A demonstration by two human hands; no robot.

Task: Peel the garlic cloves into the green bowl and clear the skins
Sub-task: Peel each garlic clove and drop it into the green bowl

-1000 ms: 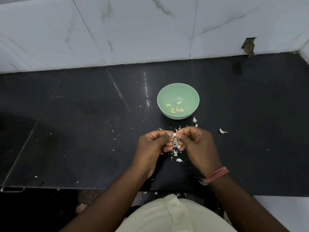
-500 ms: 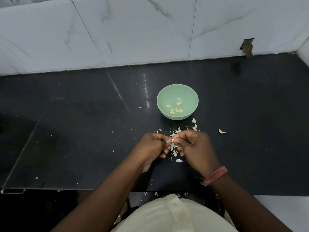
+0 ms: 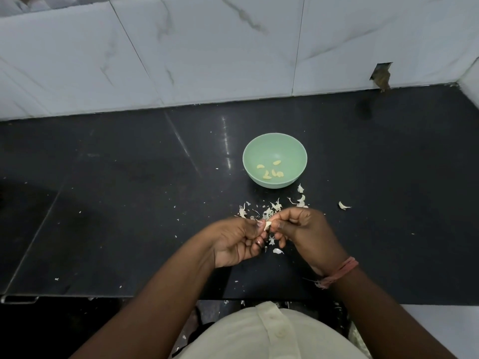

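- A garlic clove (image 3: 268, 225) is pinched between the fingertips of the left hand (image 3: 237, 242) and the right hand (image 3: 307, 233), the two hands meeting just above the bench (image 3: 103, 203).
- The left hand's fingers are curled, its thumb and forefinger closed on the clove; the right hand's thumb and forefinger are closed on the clove's other side.
- Compared with half a second ago, the left palm is seen turned further upward and its lower fingers opened slightly; the clove is held at much the same place.
- A pink thread band (image 3: 339, 272) is worn on the right wrist.
- Loose skins (image 3: 274, 206) are scattered on the bench beyond and beneath the hands, as before.
- The green bowl (image 3: 275, 145) is set on the bench beyond the skins, apart from the hands, unmoved.
- Five peeled cloves (image 3: 272, 170) are seen inside it, the same count as earlier.
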